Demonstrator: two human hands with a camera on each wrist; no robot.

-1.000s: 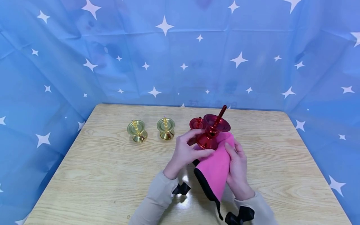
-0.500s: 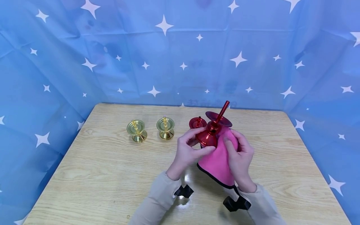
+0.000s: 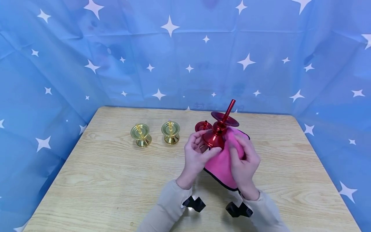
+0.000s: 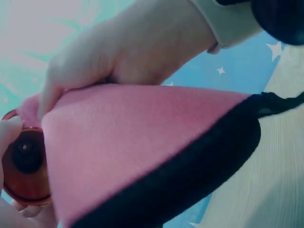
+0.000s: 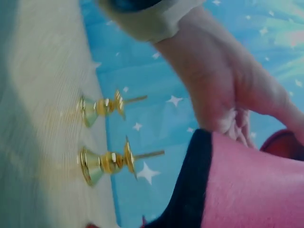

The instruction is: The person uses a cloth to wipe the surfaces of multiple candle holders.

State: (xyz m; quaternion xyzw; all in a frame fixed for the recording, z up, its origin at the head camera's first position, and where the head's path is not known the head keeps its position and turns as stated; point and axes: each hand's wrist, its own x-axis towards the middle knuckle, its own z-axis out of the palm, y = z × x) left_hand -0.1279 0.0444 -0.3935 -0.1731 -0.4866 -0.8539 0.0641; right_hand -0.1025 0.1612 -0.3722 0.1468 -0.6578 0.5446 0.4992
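Observation:
My left hand (image 3: 195,158) grips the flared base of a shiny red candle holder (image 3: 214,139), raised off the table and tilted, its dish and spike pointing up and right. A pink cloth (image 3: 221,169) with black edging is pinched in my right hand (image 3: 245,164) and pressed against the holder's right side by the stem. The cloth drapes down between both hands. In the left wrist view, the holder's round hollow underside (image 4: 29,178) shows beside the cloth (image 4: 123,137). The right wrist view shows the cloth covering most of the holder.
A second red candle holder (image 3: 203,126) stands just behind my left hand, partly hidden. Two gold candle holders, one (image 3: 171,131) nearer the middle and one (image 3: 141,133) farther left, stand upright on the wooden table (image 3: 95,180). A blue starred sheet (image 3: 130,77) hangs behind.
The red candle holder has risen slightly and tipped so its dish looks flatter. My right hand has shifted up along it, and the cloth is bunched closer to the stem.

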